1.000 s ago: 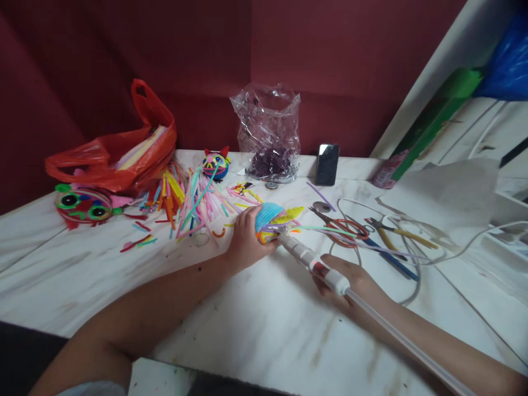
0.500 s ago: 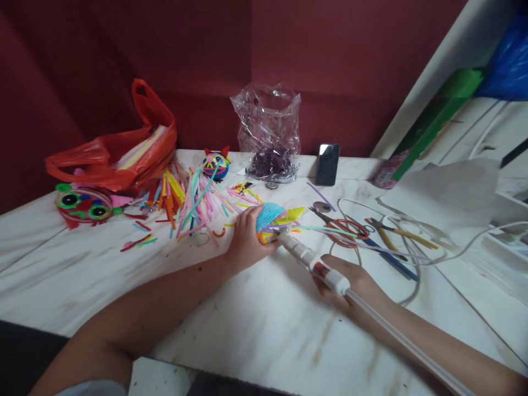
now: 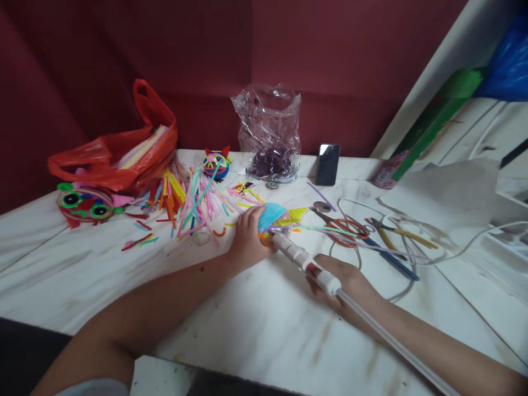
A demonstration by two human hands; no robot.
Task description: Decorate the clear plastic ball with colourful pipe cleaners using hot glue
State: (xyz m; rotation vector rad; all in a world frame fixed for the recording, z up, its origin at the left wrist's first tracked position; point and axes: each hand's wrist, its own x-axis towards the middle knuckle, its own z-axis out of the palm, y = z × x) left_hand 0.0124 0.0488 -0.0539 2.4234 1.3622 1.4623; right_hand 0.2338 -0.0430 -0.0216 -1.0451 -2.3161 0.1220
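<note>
My left hand point(image 3: 248, 236) is closed around the left side of a round ball point(image 3: 271, 216) covered in blue, purple and orange pipe cleaners, with a yellow pointed piece at its right. My right hand point(image 3: 340, 280) grips a white hot glue gun point(image 3: 303, 258), a long glue stick trailing from its back end. The gun's nozzle points at the lower front of the ball; whether it touches I cannot tell. Part of the ball lies hidden behind the left fingers.
Scissors point(image 3: 346, 228) and pliers point(image 3: 391, 250) lie right, among a white cable. Behind are a phone point(image 3: 328, 165), a clear plastic bag point(image 3: 270, 132) and loose pipe cleaners point(image 3: 202, 206). A red bag point(image 3: 144, 148) and a finished-looking face ornament point(image 3: 84, 204) stand left.
My right hand has moved the glue gun slightly left, bringing its nozzle further across the ball's lower front. My left hand and the ball have shifted slightly right.
</note>
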